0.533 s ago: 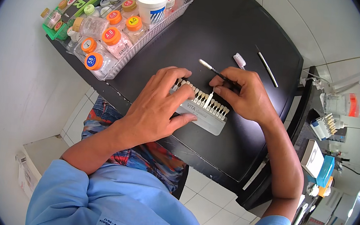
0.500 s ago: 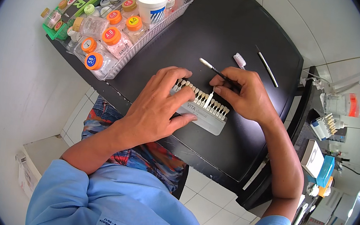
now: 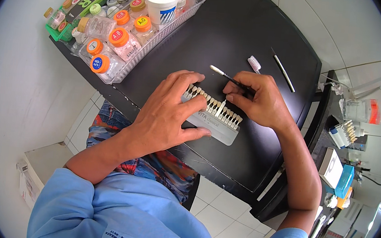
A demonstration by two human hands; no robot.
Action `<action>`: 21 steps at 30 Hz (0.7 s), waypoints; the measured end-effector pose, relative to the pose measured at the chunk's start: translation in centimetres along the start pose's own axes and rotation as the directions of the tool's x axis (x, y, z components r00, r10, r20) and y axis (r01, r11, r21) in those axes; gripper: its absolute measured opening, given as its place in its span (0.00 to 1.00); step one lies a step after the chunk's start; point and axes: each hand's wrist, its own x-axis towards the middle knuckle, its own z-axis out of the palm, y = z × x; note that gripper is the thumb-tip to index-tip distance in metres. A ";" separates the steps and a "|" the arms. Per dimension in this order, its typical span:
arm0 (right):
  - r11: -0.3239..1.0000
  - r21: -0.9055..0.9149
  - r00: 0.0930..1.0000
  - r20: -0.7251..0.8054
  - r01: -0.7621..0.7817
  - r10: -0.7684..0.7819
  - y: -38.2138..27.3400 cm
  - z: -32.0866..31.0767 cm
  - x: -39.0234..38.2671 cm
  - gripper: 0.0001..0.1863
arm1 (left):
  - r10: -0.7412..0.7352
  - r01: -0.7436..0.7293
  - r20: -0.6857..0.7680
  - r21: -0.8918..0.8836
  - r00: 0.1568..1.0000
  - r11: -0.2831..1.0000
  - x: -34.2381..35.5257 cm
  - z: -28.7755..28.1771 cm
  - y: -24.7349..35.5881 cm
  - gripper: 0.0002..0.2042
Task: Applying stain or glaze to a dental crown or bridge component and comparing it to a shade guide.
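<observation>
A grey tooth shade guide point(image 3: 215, 123) with a row of small tooth-shaped tabs lies on the black table point(image 3: 236, 35). My left hand point(image 3: 168, 112) rests flat on its left part and holds it down. My right hand point(image 3: 257, 100) pinches one tab point(image 3: 220, 108) that stands higher than the rest of the row. The same hand also holds a thin brush point(image 3: 227, 76) with a white tip, which points up and left.
A clear tray point(image 3: 172, 24) with several orange-capped bottles and a white jar stands at the back left. A small white brush head point(image 3: 254, 64) and a thin rod point(image 3: 284, 73) lie at the back right. A side shelf point(image 3: 336, 148) with boxes is to the right.
</observation>
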 end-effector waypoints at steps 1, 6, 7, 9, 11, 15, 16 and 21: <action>1.000 0.017 1.000 -0.001 -0.014 0.014 0.0 0.0 0.0 0.09 | 0.000 0.000 0.000 -0.001 1.000 1.000 0.0 0.0 0.0 0.21; 0.999 0.035 1.000 -0.001 -0.022 0.022 -0.1 0.0 0.0 0.09 | -0.011 0.011 0.002 -0.018 1.000 1.000 0.0 0.0 0.0 0.21; 0.999 0.033 1.000 0.000 -0.017 0.017 -0.1 0.0 0.0 0.09 | -0.011 0.011 0.001 -0.018 1.000 1.000 0.0 0.0 0.0 0.21; 0.999 0.032 1.000 0.002 -0.011 0.011 -0.2 0.1 0.0 0.09 | -0.011 0.011 -0.001 -0.016 1.000 1.000 0.0 0.1 -0.1 0.21; 0.999 0.048 1.000 0.010 -0.020 0.020 -0.1 0.2 0.0 0.09 | -0.012 0.012 -0.002 -0.013 1.000 1.000 0.0 0.1 -0.1 0.21; 0.999 0.045 1.000 0.008 -0.022 0.022 -0.4 0.2 0.0 0.10 | -0.006 0.006 -0.006 -0.002 1.000 1.000 0.0 0.2 -0.1 0.21; 0.999 0.036 1.000 0.007 -0.012 0.012 -0.4 0.1 0.0 0.09 | -0.007 0.007 -0.007 -0.001 1.000 1.000 0.0 0.2 -0.1 0.21; 1.000 0.023 1.000 0.015 -0.014 0.013 -0.5 0.1 0.0 0.09 | -0.018 0.018 -0.001 -0.022 1.000 1.000 0.0 0.2 -0.1 0.21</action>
